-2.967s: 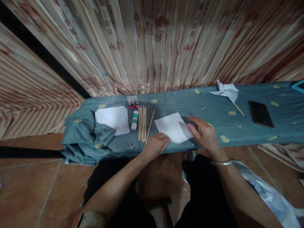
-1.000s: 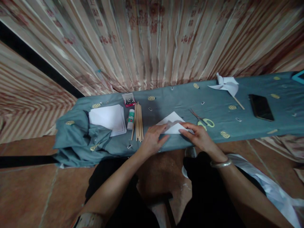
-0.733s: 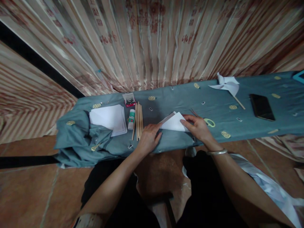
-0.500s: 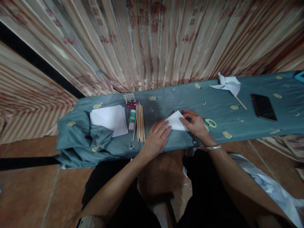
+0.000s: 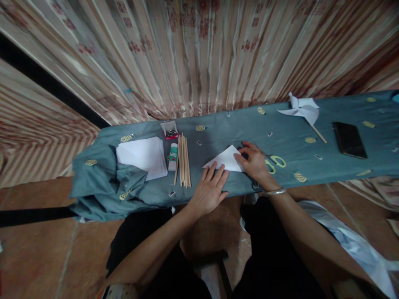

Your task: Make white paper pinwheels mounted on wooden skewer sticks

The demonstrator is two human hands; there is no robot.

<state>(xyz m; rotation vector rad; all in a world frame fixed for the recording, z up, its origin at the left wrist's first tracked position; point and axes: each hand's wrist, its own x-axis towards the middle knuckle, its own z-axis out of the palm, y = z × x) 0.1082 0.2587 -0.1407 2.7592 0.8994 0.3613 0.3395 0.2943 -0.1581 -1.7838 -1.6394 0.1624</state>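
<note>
Our left hand (image 5: 208, 192) lay spread on the paper (image 5: 228, 159); our right hand (image 5: 256, 164), grip unclear, touched it beside the scissors (image 5: 273, 157).

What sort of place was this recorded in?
Indoors, perhaps a room in a home: a pleated beige curtain with red print hangs behind a long blue-green cloth with yellow pineapples, and the floor is reddish-brown tile.

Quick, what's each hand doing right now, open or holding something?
Left hand: open, fingers spread, touching the near edge of the folded paper.
Right hand: fingers bent, thumb at the paper's right side; whether it grips cannot be told.
</note>
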